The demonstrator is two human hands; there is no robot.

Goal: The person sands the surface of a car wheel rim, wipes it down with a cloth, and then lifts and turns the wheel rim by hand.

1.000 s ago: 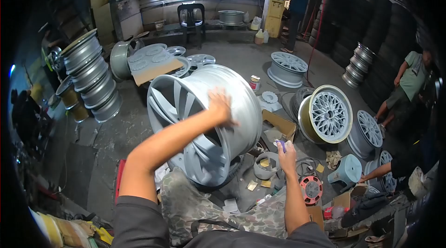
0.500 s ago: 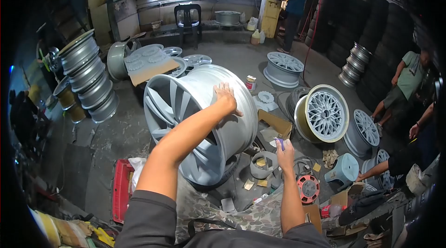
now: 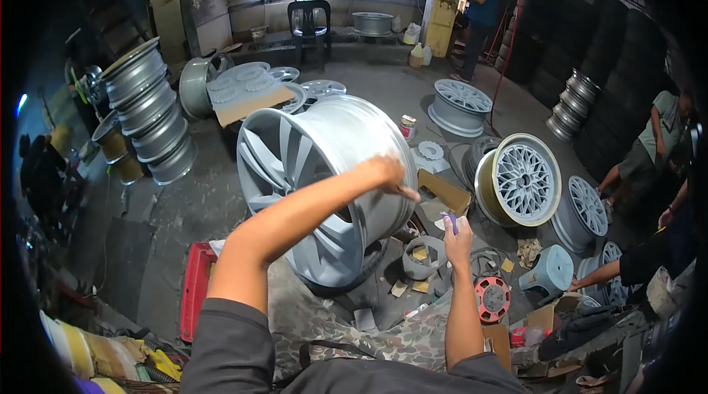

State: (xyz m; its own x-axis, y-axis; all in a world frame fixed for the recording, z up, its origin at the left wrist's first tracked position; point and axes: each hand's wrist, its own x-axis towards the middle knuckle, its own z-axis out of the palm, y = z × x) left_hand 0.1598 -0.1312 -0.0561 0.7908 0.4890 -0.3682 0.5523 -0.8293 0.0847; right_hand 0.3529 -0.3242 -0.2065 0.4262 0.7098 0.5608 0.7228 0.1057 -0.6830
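A large grey multi-spoke wheel rim (image 3: 324, 246) stands tilted before me, its spokes facing left and its barrel to the right. My left hand (image 3: 389, 175) is over the right side of the barrel, blurred by motion, with the thumb stretched out and no object visible in it. Whether the palm touches the metal cannot be made out. Lower right of the rim, my right hand (image 3: 459, 240) is closed around a small purple object (image 3: 450, 222), mostly covered by the fingers.
A gold-lipped mesh rim (image 3: 522, 180) stands right, near a light blue stool (image 3: 549, 268). Stacked rims (image 3: 151, 117) rise at left, beside a red crate (image 3: 196, 283) nearer me. One person (image 3: 478, 10) stands at the back; others are at the right edge.
My left hand has moved right and down across the barrel. My right hand still holds the purple object. The person at the back has lowered an arm.
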